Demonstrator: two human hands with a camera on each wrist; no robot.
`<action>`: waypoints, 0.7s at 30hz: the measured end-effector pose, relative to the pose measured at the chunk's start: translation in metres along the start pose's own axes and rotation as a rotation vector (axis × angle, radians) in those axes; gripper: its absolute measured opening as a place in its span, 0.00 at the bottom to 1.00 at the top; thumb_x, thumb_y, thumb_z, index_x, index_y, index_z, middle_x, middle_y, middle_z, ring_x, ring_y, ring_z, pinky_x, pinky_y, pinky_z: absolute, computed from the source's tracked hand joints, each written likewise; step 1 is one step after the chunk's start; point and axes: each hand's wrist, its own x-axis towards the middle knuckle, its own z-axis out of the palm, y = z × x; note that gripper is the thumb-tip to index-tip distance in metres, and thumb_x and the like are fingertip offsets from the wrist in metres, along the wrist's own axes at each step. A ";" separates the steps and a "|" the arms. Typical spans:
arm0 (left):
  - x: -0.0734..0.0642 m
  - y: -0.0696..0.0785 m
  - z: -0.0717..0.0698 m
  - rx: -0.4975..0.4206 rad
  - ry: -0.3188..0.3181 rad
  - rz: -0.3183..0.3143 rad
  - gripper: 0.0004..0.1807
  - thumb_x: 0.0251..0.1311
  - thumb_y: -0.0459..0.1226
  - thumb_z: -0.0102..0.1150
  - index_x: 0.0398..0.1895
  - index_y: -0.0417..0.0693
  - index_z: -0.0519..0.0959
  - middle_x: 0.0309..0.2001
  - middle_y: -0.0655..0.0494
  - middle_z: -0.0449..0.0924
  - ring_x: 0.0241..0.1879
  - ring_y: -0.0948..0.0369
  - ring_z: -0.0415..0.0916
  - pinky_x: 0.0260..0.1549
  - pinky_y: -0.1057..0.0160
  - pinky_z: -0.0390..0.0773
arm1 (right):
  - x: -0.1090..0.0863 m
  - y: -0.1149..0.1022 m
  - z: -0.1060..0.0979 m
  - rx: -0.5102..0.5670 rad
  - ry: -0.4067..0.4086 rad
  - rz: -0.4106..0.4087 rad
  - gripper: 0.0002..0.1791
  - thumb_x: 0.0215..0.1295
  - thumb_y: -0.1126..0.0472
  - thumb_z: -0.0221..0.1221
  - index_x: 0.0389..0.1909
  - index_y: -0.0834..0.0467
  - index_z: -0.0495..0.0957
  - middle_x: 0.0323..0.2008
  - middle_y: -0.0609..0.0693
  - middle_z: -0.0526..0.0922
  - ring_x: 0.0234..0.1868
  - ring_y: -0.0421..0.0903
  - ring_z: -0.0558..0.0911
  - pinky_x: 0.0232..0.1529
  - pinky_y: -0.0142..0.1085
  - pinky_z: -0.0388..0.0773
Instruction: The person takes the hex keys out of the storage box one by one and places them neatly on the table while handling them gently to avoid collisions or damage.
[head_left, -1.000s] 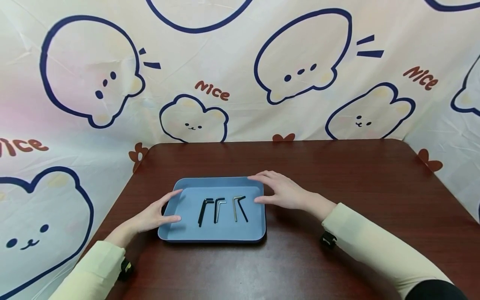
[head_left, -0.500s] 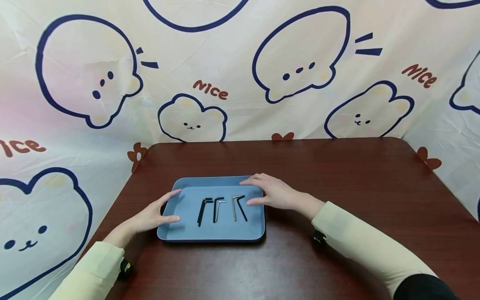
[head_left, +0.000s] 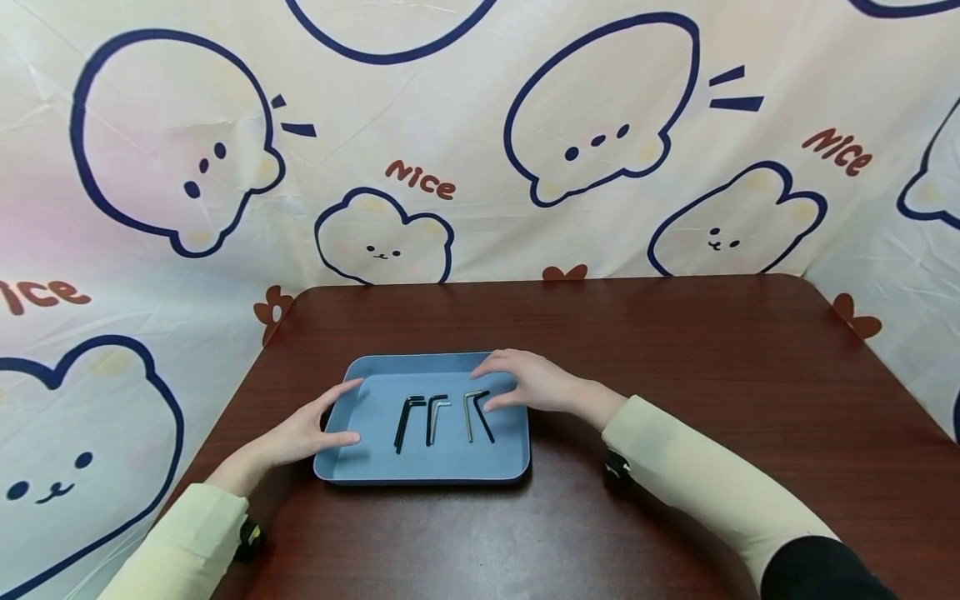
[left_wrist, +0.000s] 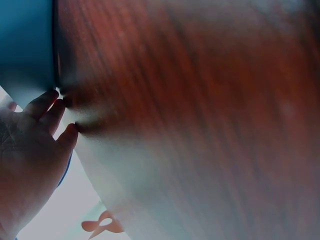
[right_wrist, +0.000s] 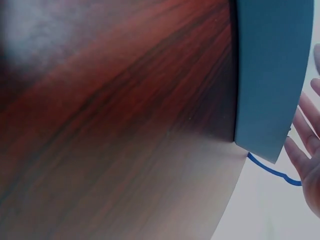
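Note:
A blue tray [head_left: 450, 469] holds several L-shaped hex keys in the head view. Black hex keys [head_left: 402, 427] lie close together on the left, a black one [head_left: 431, 423] beside a silver one [head_left: 437, 425] in the middle, and a brassy one [head_left: 468, 419] beside a black one [head_left: 486, 423] on the right. My left hand [head_left: 300, 429] rests at the tray's left side, thumb and index finger spread over its rim. Over the tray's right side hovers my right hand [head_left: 543, 385], fingers extended, thumb tip close to the rightmost black hex key, nothing held.
The dark brown wooden table [head_left: 675, 350] stretches around the tray on all sides. A pale cloth [head_left: 480, 125] printed with cartoon bears hangs behind the table and along both sides. Each wrist wears a small black camera.
My right hand has moved left from the tray's right rim to over the rightmost hex keys. The left hand, tray and hex keys have stayed in place.

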 end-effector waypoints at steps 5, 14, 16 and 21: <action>-0.001 0.002 -0.001 -0.004 -0.002 0.003 0.46 0.57 0.42 0.69 0.74 0.45 0.53 0.72 0.34 0.50 0.68 0.35 0.49 0.59 0.29 0.53 | 0.008 0.002 0.003 -0.018 -0.041 0.016 0.22 0.59 0.56 0.69 0.55 0.54 0.81 0.52 0.45 0.78 0.54 0.43 0.74 0.55 0.40 0.73; 0.000 0.002 0.000 -0.002 -0.001 0.008 0.47 0.57 0.42 0.69 0.74 0.44 0.53 0.72 0.34 0.50 0.68 0.35 0.49 0.59 0.29 0.53 | 0.014 0.008 0.009 -0.100 -0.083 0.016 0.16 0.60 0.57 0.68 0.50 0.52 0.84 0.46 0.44 0.80 0.50 0.41 0.76 0.52 0.36 0.74; 0.000 0.002 0.000 -0.003 -0.001 0.010 0.47 0.57 0.42 0.69 0.74 0.44 0.53 0.72 0.33 0.50 0.68 0.35 0.49 0.59 0.29 0.53 | 0.014 0.009 0.010 -0.114 -0.089 0.021 0.15 0.60 0.57 0.68 0.49 0.52 0.84 0.46 0.44 0.80 0.49 0.42 0.76 0.52 0.37 0.74; -0.001 0.003 -0.001 -0.005 -0.003 0.012 0.46 0.57 0.42 0.69 0.74 0.45 0.53 0.72 0.33 0.50 0.68 0.35 0.49 0.59 0.29 0.53 | 0.016 0.011 0.012 -0.137 -0.104 0.033 0.15 0.61 0.56 0.67 0.49 0.50 0.85 0.45 0.43 0.81 0.50 0.42 0.75 0.52 0.37 0.74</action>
